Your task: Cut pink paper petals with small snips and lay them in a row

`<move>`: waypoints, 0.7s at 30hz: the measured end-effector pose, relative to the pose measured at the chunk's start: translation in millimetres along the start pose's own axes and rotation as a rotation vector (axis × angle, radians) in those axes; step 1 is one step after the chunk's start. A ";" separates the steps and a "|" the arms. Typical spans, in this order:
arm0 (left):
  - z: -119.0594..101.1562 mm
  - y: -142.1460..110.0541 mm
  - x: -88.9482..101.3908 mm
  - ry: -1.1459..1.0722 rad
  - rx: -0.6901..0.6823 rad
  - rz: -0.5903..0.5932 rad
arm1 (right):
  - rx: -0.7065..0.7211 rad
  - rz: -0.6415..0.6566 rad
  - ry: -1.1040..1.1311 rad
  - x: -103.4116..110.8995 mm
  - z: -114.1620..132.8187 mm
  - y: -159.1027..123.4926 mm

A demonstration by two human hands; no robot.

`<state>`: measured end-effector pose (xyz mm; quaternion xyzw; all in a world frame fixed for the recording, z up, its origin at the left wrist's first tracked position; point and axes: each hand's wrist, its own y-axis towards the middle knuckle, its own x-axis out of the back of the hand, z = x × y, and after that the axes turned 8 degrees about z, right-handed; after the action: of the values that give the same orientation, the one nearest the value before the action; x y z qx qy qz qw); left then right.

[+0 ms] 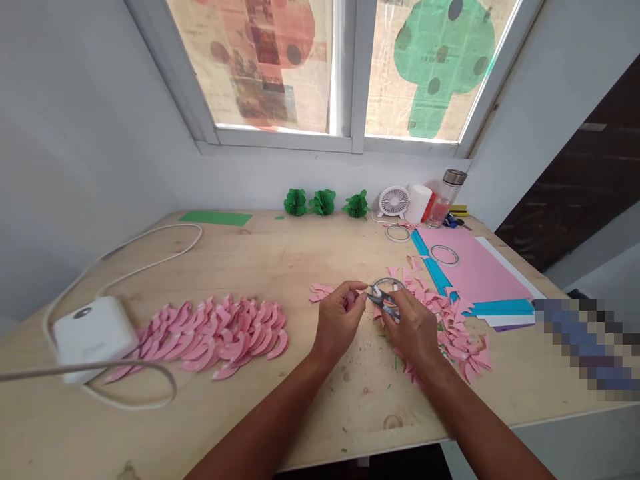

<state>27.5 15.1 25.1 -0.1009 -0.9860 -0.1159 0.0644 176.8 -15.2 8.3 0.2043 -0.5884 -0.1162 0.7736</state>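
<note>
My right hand [414, 327] is closed around a pair of small scissors [384, 304], their blades apart and pointing toward my left hand. A small white bit shows near the blade tips; I cannot tell what it is. My left hand [336, 319] is curled, thumb and forefinger close to the blades, with a pink paper piece [349, 300] partly hidden in its fingers. Behind the scissors lies a roll of tape [387, 281], partly covered by my right hand. Pink paper scraps [457, 333] are strewn around and right of that hand. A few pink pieces [320, 291] rest just behind my left hand.
Curved pink paper strips [220, 337] overlap in rows at left, beside a white box [95, 337] with a looped cable [145, 233]. Three green paper balls [321, 203], a small fan [394, 201] and a bottle [445, 199] line the wall. Coloured sheets [475, 267] lie right.
</note>
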 end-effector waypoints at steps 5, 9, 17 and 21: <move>2.6 5.4 5.8 0.028 0.050 0.076 | 0.077 0.058 -0.054 2.0 1.1 0.1; 3.7 7.4 7.5 0.121 0.042 0.080 | 0.124 0.080 -0.077 2.4 1.8 0.1; 2.4 6.1 7.9 0.265 -0.030 0.078 | 0.117 0.110 -0.073 3.4 4.5 0.4; -0.2 4.9 7.8 0.262 -0.031 0.058 | 0.112 0.104 -0.048 3.4 4.5 0.4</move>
<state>21.0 21.1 27.5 -0.1144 -0.9639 -0.1413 0.1943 173.4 -17.1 12.4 0.2135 -0.6222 -0.0478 0.7516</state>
